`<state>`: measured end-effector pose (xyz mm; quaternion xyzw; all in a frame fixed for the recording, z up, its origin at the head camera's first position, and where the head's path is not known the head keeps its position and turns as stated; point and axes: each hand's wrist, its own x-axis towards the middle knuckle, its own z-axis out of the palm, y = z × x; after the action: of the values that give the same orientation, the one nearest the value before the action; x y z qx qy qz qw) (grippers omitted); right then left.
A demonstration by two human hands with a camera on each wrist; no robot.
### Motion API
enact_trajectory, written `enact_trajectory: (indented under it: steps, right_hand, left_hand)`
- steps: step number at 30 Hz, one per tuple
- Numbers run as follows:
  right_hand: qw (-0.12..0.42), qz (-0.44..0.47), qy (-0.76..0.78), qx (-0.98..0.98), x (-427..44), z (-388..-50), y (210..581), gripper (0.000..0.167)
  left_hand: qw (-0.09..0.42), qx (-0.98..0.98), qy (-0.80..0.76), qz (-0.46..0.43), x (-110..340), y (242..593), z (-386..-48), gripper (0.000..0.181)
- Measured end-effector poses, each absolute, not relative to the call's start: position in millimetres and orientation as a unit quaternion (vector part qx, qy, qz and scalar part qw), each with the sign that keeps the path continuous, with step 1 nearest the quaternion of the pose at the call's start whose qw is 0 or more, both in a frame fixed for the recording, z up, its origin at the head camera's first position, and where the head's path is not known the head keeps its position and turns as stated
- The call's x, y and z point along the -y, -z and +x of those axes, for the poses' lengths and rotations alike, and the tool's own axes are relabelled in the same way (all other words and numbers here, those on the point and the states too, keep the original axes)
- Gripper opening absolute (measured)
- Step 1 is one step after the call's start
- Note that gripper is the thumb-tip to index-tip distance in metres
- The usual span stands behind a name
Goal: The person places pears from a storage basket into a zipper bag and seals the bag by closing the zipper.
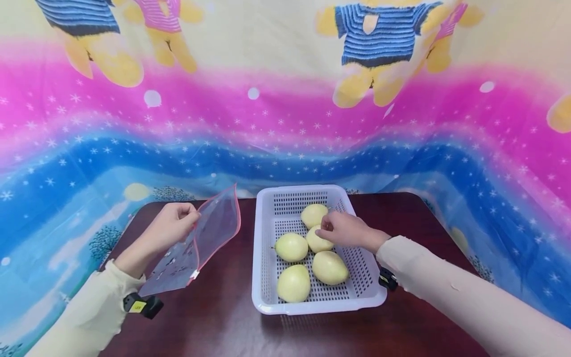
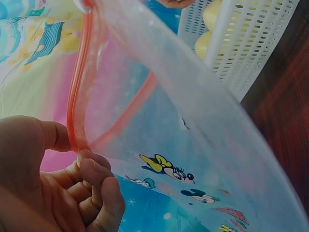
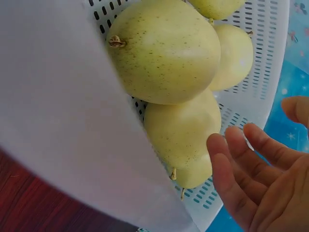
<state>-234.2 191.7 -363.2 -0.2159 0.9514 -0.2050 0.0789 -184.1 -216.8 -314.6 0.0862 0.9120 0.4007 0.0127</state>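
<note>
My left hand pinches the red-edged rim of a clear zip bag between thumb and fingers. In the left wrist view, cartoon mouse prints mark the bag's side, and its mouth gapes. A white zip slider sits on the near part of the rim. My right hand is over the plastic basket, its fingers loosely bent beside a pale yellow-green pear. In the right wrist view the thumb stands apart from the fingers, and nothing is held; whether a fingertip touches a pear I cannot tell.
The white perforated basket stands on a dark reddish-brown table. Several pears lie in it, among them one near the front and one at the back. A printed cloth hangs behind and around the table.
</note>
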Motion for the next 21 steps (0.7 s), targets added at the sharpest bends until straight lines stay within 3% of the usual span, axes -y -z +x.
enact_trajectory:
  steps: [21]
  right_hand:
    - [0.163, -0.200, 0.120, -0.959, -189.3, -203.4, 375.4, 0.027]
  left_hand:
    - [0.015, -0.915, -0.394, 0.087, 214.7, 320.0, -187.1, 0.021]
